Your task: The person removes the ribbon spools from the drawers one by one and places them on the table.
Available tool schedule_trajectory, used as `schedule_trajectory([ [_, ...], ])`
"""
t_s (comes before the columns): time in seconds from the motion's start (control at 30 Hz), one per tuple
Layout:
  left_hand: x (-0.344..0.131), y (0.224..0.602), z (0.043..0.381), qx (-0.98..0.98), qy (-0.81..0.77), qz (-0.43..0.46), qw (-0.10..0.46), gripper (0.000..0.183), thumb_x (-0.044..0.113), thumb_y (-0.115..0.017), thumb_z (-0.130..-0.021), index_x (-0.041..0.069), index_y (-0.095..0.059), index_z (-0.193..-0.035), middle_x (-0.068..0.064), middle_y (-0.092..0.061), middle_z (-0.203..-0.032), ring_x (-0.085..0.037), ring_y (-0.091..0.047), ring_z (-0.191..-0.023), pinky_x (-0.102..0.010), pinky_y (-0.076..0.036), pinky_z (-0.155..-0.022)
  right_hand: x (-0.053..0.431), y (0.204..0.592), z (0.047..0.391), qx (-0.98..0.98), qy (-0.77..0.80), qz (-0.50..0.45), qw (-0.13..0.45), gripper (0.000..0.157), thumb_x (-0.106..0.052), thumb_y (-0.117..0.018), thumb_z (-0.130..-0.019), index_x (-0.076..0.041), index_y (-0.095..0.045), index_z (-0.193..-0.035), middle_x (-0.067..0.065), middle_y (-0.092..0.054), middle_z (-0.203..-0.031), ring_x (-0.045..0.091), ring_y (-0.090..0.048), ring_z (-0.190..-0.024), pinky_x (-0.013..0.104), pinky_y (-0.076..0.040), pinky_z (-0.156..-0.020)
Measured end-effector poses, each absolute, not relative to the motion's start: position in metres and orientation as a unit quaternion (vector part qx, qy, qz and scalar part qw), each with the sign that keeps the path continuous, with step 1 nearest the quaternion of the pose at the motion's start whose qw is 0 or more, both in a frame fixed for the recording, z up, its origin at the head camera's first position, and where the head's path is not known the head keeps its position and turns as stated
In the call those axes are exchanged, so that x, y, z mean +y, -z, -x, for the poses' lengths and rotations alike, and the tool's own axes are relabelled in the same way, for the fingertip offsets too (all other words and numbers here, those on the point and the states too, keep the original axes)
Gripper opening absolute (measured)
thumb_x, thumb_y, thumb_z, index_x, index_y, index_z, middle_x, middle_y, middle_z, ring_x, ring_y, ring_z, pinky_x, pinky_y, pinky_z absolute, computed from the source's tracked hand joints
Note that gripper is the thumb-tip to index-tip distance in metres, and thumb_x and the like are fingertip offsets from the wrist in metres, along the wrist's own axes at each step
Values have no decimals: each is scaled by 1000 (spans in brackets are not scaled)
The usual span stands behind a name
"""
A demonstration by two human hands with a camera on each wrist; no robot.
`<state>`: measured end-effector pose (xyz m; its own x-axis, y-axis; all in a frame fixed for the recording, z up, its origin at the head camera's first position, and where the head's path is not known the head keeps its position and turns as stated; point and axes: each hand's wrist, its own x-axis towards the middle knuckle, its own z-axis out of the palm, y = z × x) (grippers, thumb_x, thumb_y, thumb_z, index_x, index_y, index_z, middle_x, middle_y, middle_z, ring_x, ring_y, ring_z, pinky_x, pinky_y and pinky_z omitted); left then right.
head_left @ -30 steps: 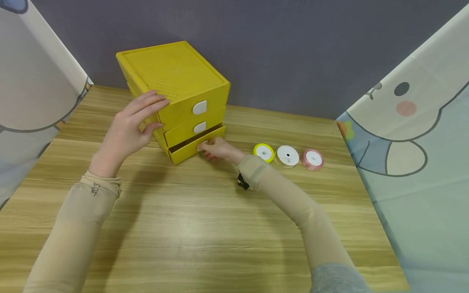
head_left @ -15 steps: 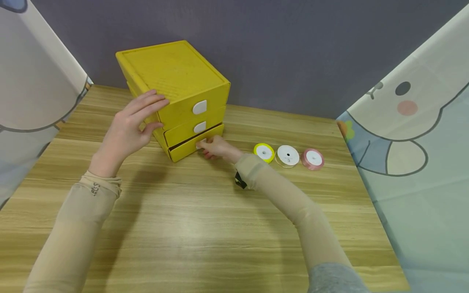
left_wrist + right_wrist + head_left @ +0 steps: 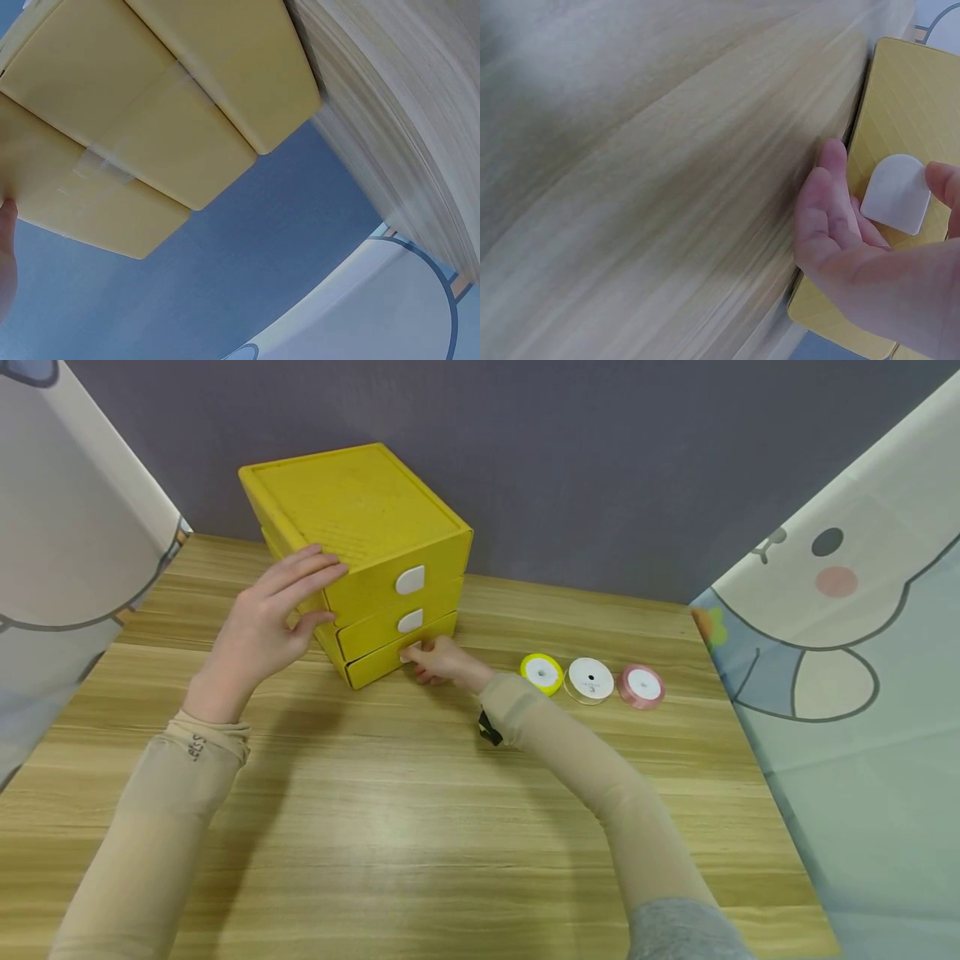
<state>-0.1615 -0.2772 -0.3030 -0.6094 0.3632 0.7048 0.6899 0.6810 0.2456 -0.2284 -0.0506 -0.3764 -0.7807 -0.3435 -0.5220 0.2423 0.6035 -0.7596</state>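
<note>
A yellow three-drawer cabinet (image 3: 360, 510) stands at the back left of the table, each drawer front bearing a white handle. My left hand (image 3: 262, 618) rests on its front left corner, fingers extended over the top edge and thumb by the side. In the left wrist view, a fingertip (image 3: 7, 217) touches the taped yellow side (image 3: 127, 112). Down at the bottom drawer (image 3: 375, 664), my right hand (image 3: 446, 662) has its thumb and curled fingers on either side of the white handle (image 3: 896, 193). That drawer's front sits flush with those above.
Right of the cabinet, three ribbon spools lie in a row: yellow (image 3: 541, 673), white (image 3: 589, 680) and pink (image 3: 641, 686). A grey wall (image 3: 585, 485) rises behind the wooden table (image 3: 390, 827). Cartoon-printed cloths (image 3: 847, 635) hang at both sides.
The bottom drawer has slid inward, and the dark gap above its front is gone. My right hand moved slightly toward the cabinet with it; my left hand stayed in place.
</note>
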Motion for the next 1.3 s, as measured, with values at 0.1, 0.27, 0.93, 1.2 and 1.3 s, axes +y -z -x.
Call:
schedule_trajectory([
  [0.1,-277,303,162,-857,259,308,322,53,-9,-71,-78,2,-59,-129,-18,-59,-131,-30,-46,-135,-29,-35,-120,-51,375,228,831,448,30,328,43,-34,-54,-96,2,-57,-119,14,-64,-108,14,-62,-78,23,-57,-70],
  [0.27,-276,302,161,-850,267,312,329,54,-12,-71,-77,1,-59,-128,-18,-59,-131,-31,-47,-133,-29,-36,-119,-52,373,228,830,452,33,325,42,-33,-54,-96,4,-59,-115,7,-60,-95,14,-61,-76,25,-57,-71],
  [0.93,-274,303,159,-841,280,320,334,56,-15,-72,-74,1,-61,-127,-18,-60,-130,-34,-48,-132,-30,-37,-119,-57,376,224,836,455,33,304,35,-30,-52,-97,2,-59,-109,4,-55,-85,12,-60,-70,23,-56,-65],
  [1.2,-274,302,158,-848,277,313,325,57,-14,-71,-75,1,-59,-128,-18,-59,-132,-34,-46,-133,-34,-37,-119,-53,376,224,830,455,33,320,40,-34,-51,-98,1,-56,-116,7,-57,-94,13,-60,-72,23,-57,-67],
  [1.3,-274,300,157,-856,266,309,317,58,-13,-71,-76,2,-58,-131,-16,-58,-134,-33,-45,-134,-35,-37,-119,-52,376,225,830,453,36,325,42,-35,-50,-98,-1,-55,-121,12,-61,-104,14,-61,-76,24,-58,-70],
])
